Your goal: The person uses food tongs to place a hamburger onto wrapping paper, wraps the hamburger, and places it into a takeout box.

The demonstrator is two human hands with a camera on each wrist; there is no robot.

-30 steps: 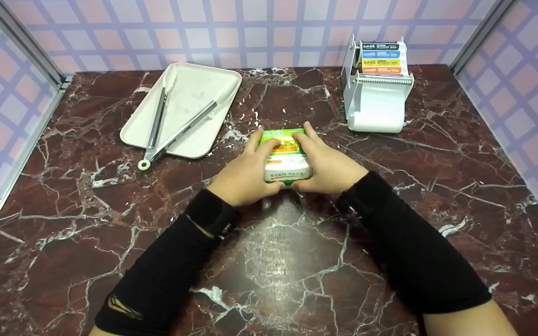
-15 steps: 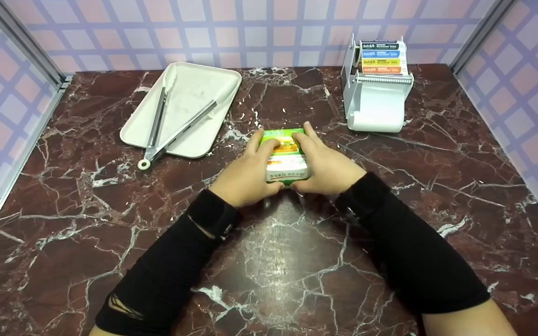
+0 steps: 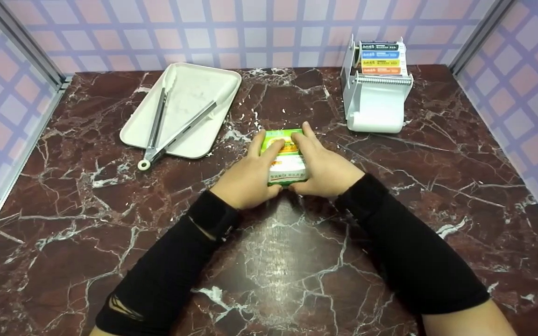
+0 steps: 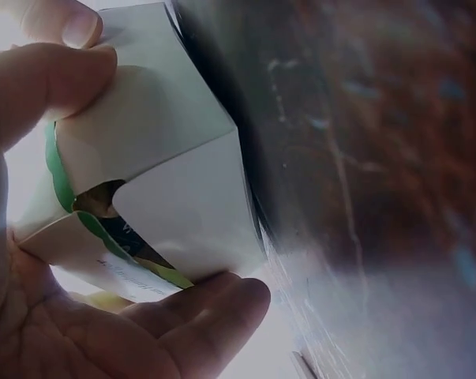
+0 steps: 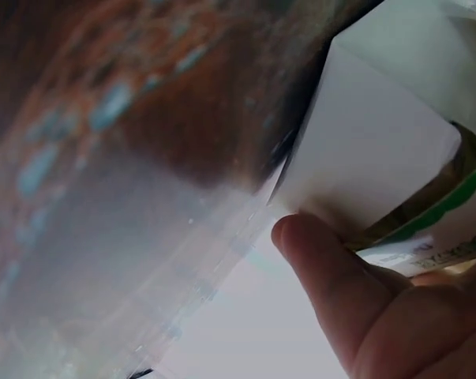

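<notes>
A burger box [image 3: 288,161], printed green and white with a burger picture on top, lies on the dark marble-patterned table between both hands. The left hand [image 3: 245,179] holds its left side, forefinger over the top and thumb at the near lower edge. On the opposite side the right hand [image 3: 327,168] grips in a matching way. In the left wrist view the box [image 4: 174,189] shows plain white flaps, with a dark gap at a corner between the flap and the scalloped green edge. A similar gap on the box [image 5: 380,134] appears in the right wrist view.
A cream tray [image 3: 194,144] stands at the back left, with metal tongs [image 3: 185,128] lying spread across it, ring end over the tray's near edge. A label dispenser [image 3: 378,88] with a white roll stands back right. Checked walls border the table.
Both hands have drawn slightly closer together on the box, and its visible front face looks a bit narrower. The tray, tongs and dispenser stay where they were.
</notes>
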